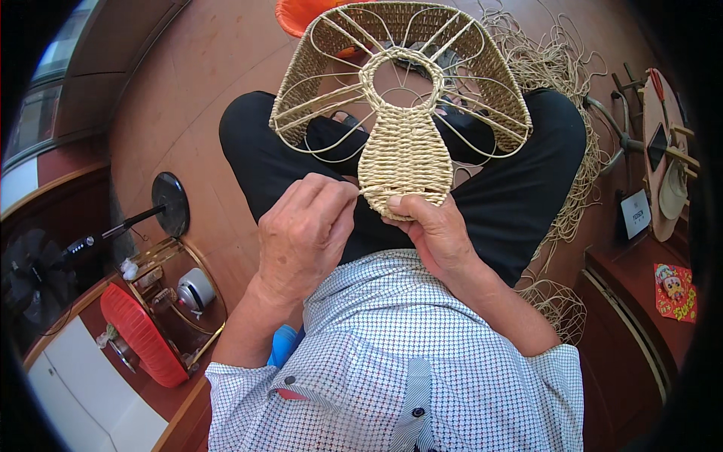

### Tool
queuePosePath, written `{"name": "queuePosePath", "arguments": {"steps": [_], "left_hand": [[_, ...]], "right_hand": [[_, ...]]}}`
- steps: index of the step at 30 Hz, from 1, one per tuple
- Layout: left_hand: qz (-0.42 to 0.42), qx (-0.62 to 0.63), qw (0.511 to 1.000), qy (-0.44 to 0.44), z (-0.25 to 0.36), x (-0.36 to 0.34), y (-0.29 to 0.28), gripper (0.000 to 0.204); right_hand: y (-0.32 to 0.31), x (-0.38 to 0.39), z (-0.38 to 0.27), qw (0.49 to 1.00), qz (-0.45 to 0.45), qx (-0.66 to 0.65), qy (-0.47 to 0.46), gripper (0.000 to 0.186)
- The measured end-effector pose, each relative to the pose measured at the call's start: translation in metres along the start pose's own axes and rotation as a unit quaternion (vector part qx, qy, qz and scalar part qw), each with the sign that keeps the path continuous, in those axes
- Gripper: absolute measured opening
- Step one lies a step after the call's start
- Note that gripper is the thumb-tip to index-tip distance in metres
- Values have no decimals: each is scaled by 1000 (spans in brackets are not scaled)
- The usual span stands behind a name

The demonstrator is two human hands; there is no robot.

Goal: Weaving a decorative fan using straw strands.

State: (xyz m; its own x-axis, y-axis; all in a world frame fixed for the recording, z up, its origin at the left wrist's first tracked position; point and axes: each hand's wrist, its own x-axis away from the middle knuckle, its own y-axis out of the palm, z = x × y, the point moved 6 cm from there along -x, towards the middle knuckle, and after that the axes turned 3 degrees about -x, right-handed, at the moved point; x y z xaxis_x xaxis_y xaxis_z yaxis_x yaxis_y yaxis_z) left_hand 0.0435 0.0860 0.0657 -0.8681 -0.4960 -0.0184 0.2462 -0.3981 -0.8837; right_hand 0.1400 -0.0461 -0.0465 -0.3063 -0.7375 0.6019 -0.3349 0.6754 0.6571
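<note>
A wicker basket (518, 98) of pale twisted straw cord over a wire frame rests across my legs. Wire spokes and bare loops run from its curved woven wall to a wrapped ring (368, 89). From that ring a paddle-shaped woven panel (405, 147) reaches toward me, with a gap in the weave near its rounded end. My right hand (440, 237) grips that end, thumb on top and fingers underneath. At the panel's left edge my left hand (307, 230) is closed in a pinch on a thin pale strand of cord, mostly hidden by the fingers.
Loose straw cord (546, 64) lies heaped on the floor at the right. An orange-red basin (301, 15) is beyond the basket. A black fan (172, 205) and a red stool-like object (143, 335) stand at left; wooden furniture (629, 331) is at right.
</note>
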Motion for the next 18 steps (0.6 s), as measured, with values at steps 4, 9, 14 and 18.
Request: {"name": "queuePosePath", "arguments": {"steps": [4, 9, 14, 18], "left_hand": [[5, -8, 999, 49, 5, -2, 7, 30], [11, -73, 990, 116, 7, -2, 14, 36], [33, -140, 968, 205, 5, 1, 18, 36], [29, -167, 958, 231, 9, 3, 19, 42]], "right_hand": [[1, 1, -2, 1000, 6, -8, 6, 48], [2, 2, -3, 1000, 2, -12, 2, 48], [0, 1, -1, 1000, 6, -14, 1, 47], [-1, 0, -1, 1000, 5, -12, 7, 45]]}}
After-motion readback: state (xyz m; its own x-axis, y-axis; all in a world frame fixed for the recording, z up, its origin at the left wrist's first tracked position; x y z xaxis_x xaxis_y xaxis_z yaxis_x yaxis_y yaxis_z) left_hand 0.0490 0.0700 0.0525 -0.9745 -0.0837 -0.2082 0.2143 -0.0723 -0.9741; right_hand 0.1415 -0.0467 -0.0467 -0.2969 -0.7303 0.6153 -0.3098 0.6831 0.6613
